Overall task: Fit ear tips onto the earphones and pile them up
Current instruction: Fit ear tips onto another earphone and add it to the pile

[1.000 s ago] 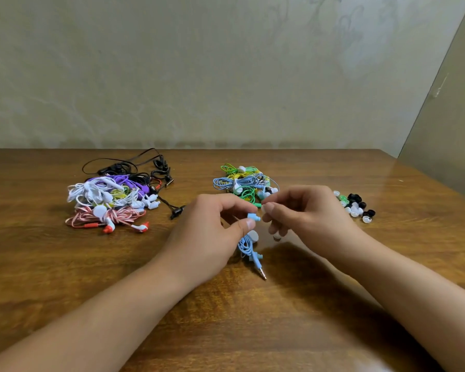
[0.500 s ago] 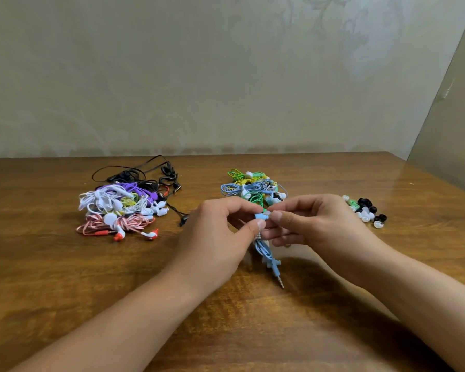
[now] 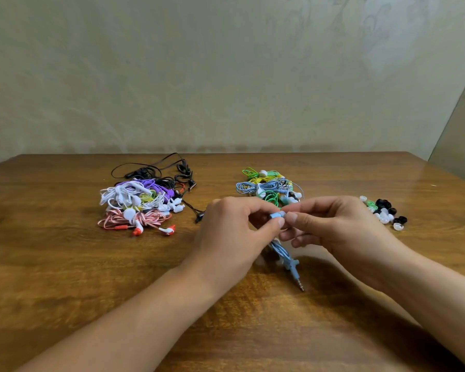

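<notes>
A light-blue earphone (image 3: 276, 215) sits at the centre of the frame, pinched between the thumb and forefinger of the left hand (image 3: 234, 234) and met from the right by the fingertips of the right hand (image 3: 333, 226), which pinch at its end (whether an ear tip is between those fingers is too small to tell). Its bundled blue cable (image 3: 281, 251) hangs down below the hands, ending in a jack plug (image 3: 299, 281) that points at the worktop (image 3: 65, 264) lower in the frame. Just above the hands lies a pile of green, yellow and blue earphones (image 3: 269, 187). To the right of centre, near the right hand, is a small scatter of loose ear tips (image 3: 385, 212), white, black and green. Left of centre, well apart, lies a larger heap of white, purple, pink and black earphones (image 3: 142, 200).
</notes>
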